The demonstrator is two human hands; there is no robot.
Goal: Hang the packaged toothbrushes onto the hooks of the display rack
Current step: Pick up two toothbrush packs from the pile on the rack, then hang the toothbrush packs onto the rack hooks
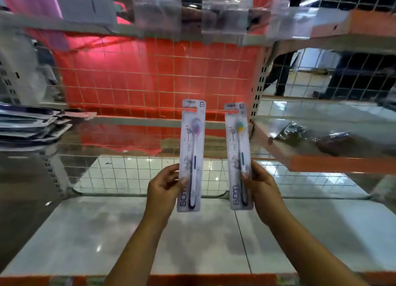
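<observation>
each hand carries one packaged toothbrush upright in front of the wire grid panel (150, 88) of the display rack. the left hand (166, 187) grips the purple-bristled pack (191, 155) low on its card, fingers (171, 174) curled round the left edge and the thumb pressed on the front. the right hand (262, 187) holds the green-and-yellow-bristled pack (239, 157) the same way, fingers curled behind the right edge, thumb on the front near the handle end. so both hands are closed on a pack, neither is free.

the low grip seems deliberate: it leaves the top of each card bare, where the cut-out hang slot (190, 108) sits, so the slot can be offered to a hook without the fingers getting in the way. the packs are upright, printed face toward the person, apart from each other and side by side, which suits hanging them on neighbouring hooks.

no hook is plainly visible on the grid in this blurred view; i cannot tell where the nearest one is. the packs are clear of the mesh, not yet hung. above, clear packets (158, 18) dangle from the upper shelf edge, and a stack of flat packs (32, 125) lies on the shelf to the left. the lower shelf (192, 243) beneath the hands is pale and glossy.
</observation>
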